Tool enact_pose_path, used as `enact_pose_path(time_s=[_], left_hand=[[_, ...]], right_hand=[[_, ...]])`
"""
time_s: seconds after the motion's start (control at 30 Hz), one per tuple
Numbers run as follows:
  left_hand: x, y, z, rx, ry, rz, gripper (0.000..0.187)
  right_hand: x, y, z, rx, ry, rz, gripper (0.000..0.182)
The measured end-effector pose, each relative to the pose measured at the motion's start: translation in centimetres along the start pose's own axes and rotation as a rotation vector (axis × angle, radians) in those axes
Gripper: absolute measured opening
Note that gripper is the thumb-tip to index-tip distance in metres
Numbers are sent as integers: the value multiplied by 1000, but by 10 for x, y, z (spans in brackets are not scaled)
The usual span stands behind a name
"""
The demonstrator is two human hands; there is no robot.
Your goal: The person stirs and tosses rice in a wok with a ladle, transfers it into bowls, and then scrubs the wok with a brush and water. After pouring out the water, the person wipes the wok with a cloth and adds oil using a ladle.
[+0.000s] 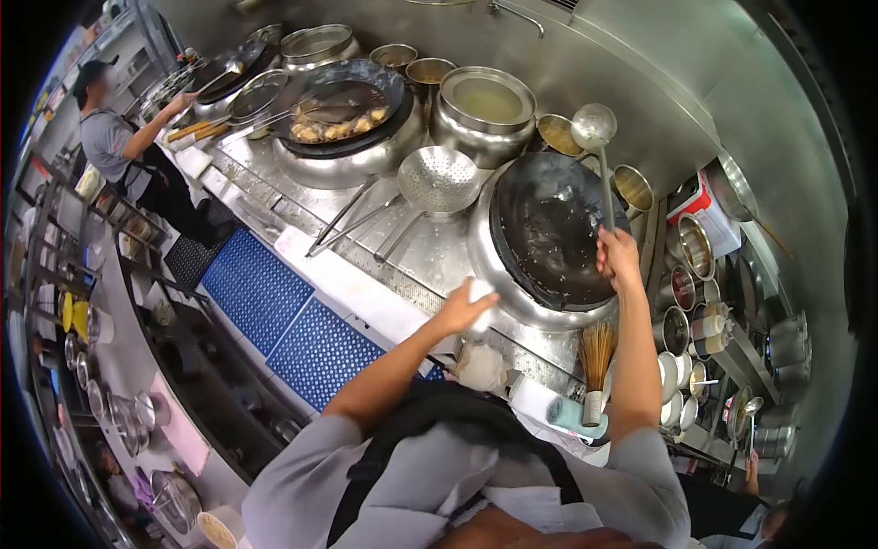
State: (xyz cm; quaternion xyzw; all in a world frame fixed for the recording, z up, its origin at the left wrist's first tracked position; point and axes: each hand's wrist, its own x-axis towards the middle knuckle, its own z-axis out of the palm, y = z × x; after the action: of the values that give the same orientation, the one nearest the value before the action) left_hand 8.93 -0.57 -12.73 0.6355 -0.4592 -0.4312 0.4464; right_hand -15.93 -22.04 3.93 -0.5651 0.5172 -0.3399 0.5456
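My right hand [619,259] is closed around the handle of a metal ladle [594,126], its bowl raised near the back wall beyond the wok. Under it a large black wok [553,233] sits in a round steel burner, with small pale bits scattered over its dark inside. My left hand [464,309] is by the wok's near left rim, fingers closed on a folded white cloth [480,300]. Left of the wok lies a perforated strainer [438,180] with its handle toward me. A bamboo brush [597,357] stands below my right forearm.
A steel pot of yellowish liquid [487,98] stands behind the wok. Farther left, another wok [343,105] holds browned food under a strainer. A co-worker [114,137] works at the far-left wok. Bowls and bottles [709,328] crowd the right side. Blue mats [261,288] cover the floor.
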Motion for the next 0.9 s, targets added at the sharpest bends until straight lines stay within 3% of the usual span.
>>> enact_pose_path(time_s=[0.07,0.1,0.13,0.27,0.33,0.37,0.47,0.5,0.6,0.63,0.67,0.7,0.73,0.8,0.87,0.9], left_hand=[[-29,-18,-37,213,182,-38,82],[-39,-22,-54,186,175,-26,78],[-47,-25,-66,160,172,-15,75],[-66,-72,-67,580,237,-208,61],[-71,-58,-65,815,247,-289,54],[-70,-58,-63,748,255,-330,53],[-67,-74,-53,591,312,-288,53],[-69,-70,-51,606,324,-271,50],[-75,-51,-63,731,413,-75,47],[-68,-72,-76,685,548,-45,46],[-59,-79,-102,504,713,137,40],[-54,-67,-130,230,706,14,39],[-38,-78,-149,150,797,1,45],[-1,-92,-186,-288,571,-256,52],[35,-59,-201,-363,423,-416,55],[52,-51,-205,-487,278,-440,48]], right_hand=[[50,-9,9,-123,-15,-63,11],[74,-14,16,-184,-19,-119,11],[96,-18,25,-291,57,-151,12],[197,9,43,-888,331,-448,17],[222,0,53,-899,225,-239,12],[233,-6,55,-905,178,-131,10],[256,-24,49,-83,37,273,11],[260,-28,51,132,72,306,19],[246,-37,53,-476,59,130,19],[240,-42,60,-768,208,85,17],[233,-39,62,-777,248,-42,17],[226,-32,64,-787,284,-170,19],[219,-21,68,-798,315,-296,23],[211,6,87,-641,356,-402,34],[173,-5,123,-424,277,-286,40],[179,-2,131,-466,259,-315,40]])
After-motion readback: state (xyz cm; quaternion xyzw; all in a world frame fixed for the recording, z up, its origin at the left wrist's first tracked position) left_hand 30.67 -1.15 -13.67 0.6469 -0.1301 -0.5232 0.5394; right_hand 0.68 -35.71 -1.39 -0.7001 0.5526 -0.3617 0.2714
